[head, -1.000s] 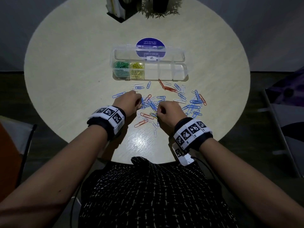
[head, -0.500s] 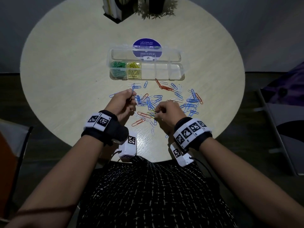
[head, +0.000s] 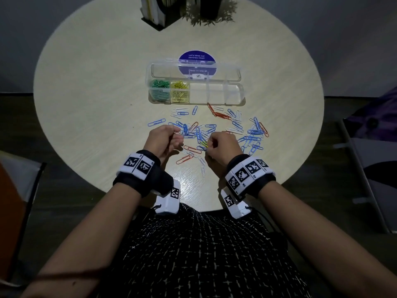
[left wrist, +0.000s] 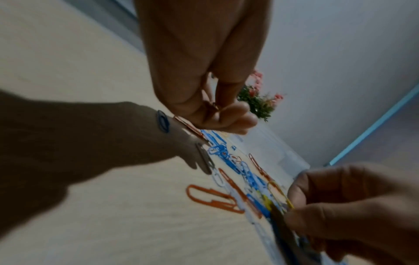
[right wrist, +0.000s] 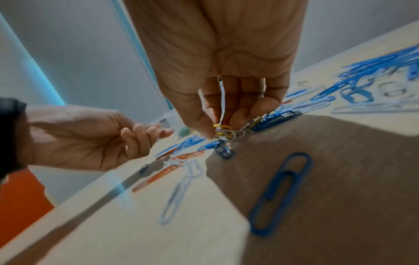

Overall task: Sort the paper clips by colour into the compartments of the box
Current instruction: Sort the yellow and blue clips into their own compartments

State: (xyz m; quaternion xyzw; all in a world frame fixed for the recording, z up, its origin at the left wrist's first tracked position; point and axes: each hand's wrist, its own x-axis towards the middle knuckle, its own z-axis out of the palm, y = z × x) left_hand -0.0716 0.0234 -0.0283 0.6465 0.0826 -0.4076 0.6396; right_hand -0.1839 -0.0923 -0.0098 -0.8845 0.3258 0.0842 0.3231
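Observation:
The clear compartment box (head: 217,99) lies open at the table's middle; its left cell holds green clips (head: 160,89) and the cell beside it yellow clips (head: 180,90), while the cells to the right look empty. Blue, orange and white paper clips (head: 214,131) are scattered in front of the box. My left hand (head: 165,138) is raised above the pile's left side with curled fingers that pinch an orange clip (left wrist: 189,127). At the pile's near edge my right hand (head: 221,147) pinches a yellow clip (right wrist: 221,129), also seen as the yellow clip (head: 205,144) in the head view.
A round purple sticker (head: 197,59) shows under the box lid. A book stand (head: 154,11) and a plant pot (head: 211,9) stand at the far edge. Loose orange clips (head: 185,159) lie between my hands. The round table's near edge (head: 199,208) is by my lap.
My left hand has lifted off the pile and turned its curled fingers upward. My right hand has stayed at the near edge of the pile and now holds a yellow clip up.

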